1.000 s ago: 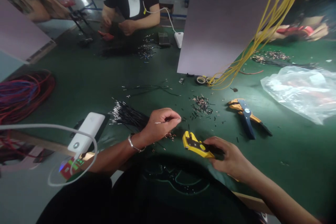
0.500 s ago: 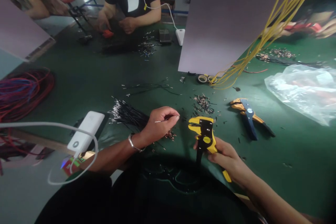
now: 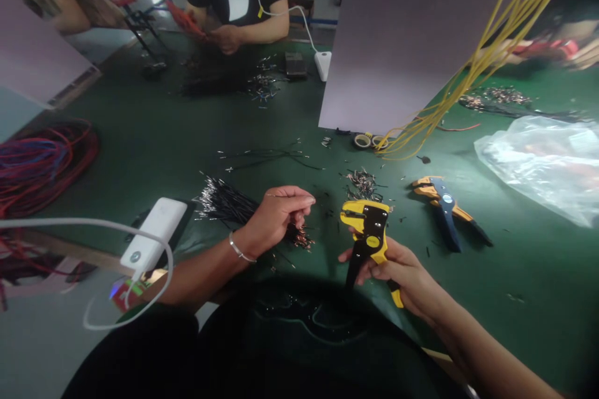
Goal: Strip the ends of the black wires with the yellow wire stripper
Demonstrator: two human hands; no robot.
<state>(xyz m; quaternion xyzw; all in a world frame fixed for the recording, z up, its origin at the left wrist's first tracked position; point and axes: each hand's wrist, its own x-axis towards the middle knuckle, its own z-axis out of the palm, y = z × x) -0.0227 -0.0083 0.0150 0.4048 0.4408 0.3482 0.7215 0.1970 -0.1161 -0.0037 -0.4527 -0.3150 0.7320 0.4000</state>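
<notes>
My left hand (image 3: 285, 209) is closed in a pinch just above a bundle of black wires (image 3: 229, 202). A thin wire (image 3: 272, 196) is held in it; only a short end shows above the fingers. The bundle has silvery ends on the left and bare copper ends (image 3: 303, 238) at the right, below the hand. My right hand (image 3: 397, 265) grips the yellow and black wire stripper (image 3: 372, 234), its jaws toward the left hand and apart from it. I see no wire in the jaws.
Stripped scraps (image 3: 362, 185) lie beyond the stripper. A blue and orange wire stripper (image 3: 444, 202), tape rolls (image 3: 362, 141), yellow wires (image 3: 444, 100) and a plastic bag (image 3: 543, 162) are rightward. A white power bank (image 3: 154, 232) and red wire coil (image 3: 47, 162) are leftward. Co-workers' hands work across the table.
My left hand has turned slightly and shifted a little left. My right hand has raised the stripper slightly and moved it right; its handles look closer together. The co-worker opposite now holds red wires.
</notes>
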